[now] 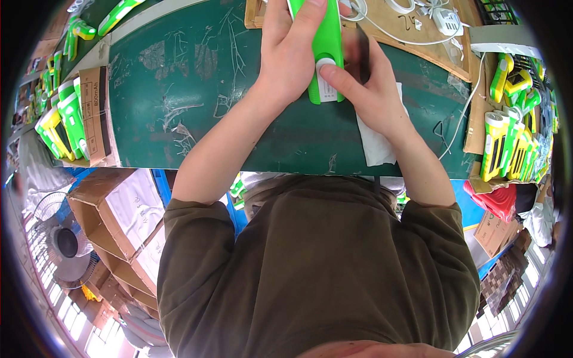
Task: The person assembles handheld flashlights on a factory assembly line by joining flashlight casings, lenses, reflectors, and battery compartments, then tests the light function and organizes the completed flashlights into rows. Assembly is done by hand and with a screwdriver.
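A bright green flashlight [327, 42] with a pale grey label near its lower end is held up at the far side of the table. My left hand [285, 68] wraps round its left side, with the thumb lying along the front. My right hand [376, 98] presses its thumb on the lower end, beside the label. Behind the flashlight, at the right fingers, a dark shiny piece [360, 53] shows; its kind is unclear. The upper end of the flashlight is cut off by the picture's edge. Under my right wrist lies a white cloth or paper [377, 145].
The table [179, 128] has a scuffed green top. A wooden board [430, 51] at the far right bears a white plug adapter [446, 21] and cables. Cardboard boxes of green and yellow flashlights stand left [95, 119] and right [484, 184]. A fan [64, 243] stands lower left.
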The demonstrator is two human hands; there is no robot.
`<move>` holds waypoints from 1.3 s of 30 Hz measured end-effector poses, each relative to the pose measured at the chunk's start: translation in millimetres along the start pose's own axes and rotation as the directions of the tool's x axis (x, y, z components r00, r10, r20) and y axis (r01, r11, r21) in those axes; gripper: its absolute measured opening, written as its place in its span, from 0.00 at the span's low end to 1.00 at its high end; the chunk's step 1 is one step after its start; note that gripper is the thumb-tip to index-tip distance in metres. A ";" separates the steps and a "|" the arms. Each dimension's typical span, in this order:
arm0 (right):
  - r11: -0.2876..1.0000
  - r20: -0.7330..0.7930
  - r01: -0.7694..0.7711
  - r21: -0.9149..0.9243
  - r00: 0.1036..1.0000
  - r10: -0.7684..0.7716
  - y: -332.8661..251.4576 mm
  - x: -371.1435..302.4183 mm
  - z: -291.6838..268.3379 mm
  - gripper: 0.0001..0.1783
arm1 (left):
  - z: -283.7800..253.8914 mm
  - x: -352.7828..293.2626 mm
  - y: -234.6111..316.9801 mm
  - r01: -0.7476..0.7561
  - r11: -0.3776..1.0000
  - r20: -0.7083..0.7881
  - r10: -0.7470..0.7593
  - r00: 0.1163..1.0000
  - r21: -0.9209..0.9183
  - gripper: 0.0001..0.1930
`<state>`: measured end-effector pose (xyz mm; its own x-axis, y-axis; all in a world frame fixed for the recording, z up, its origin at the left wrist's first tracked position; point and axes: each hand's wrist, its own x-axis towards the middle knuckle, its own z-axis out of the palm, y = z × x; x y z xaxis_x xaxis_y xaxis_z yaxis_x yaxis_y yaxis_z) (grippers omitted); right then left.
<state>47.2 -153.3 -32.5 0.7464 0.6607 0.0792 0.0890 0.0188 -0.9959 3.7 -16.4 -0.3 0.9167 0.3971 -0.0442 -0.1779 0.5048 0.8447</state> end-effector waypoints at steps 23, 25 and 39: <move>0.923 -0.002 0.089 -0.373 0.995 -0.097 -10.8 -3.7 0.3 0.25 | -3.1 5.7 -3.6 -0.149 0.989 -0.008 0.149 0.989 -0.007 0.15; 0.677 0.005 0.423 -0.602 0.850 -0.527 -9.6 -3.7 7.7 0.26 | -6.7 5.9 -7.1 -0.173 0.983 -0.021 0.174 0.984 0.058 0.15; 0.547 0.180 0.765 -0.340 0.624 -0.760 -8.3 5.4 4.2 0.18 | -7.7 10.7 -9.2 -0.055 0.998 -0.123 0.055 0.991 0.010 0.12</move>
<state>47.7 -146.8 -23.9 0.2796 0.5329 0.7986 0.8436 0.2608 -0.4694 12.4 -10.9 -12.7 0.8545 0.5157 -0.0627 -0.2241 0.4747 0.8511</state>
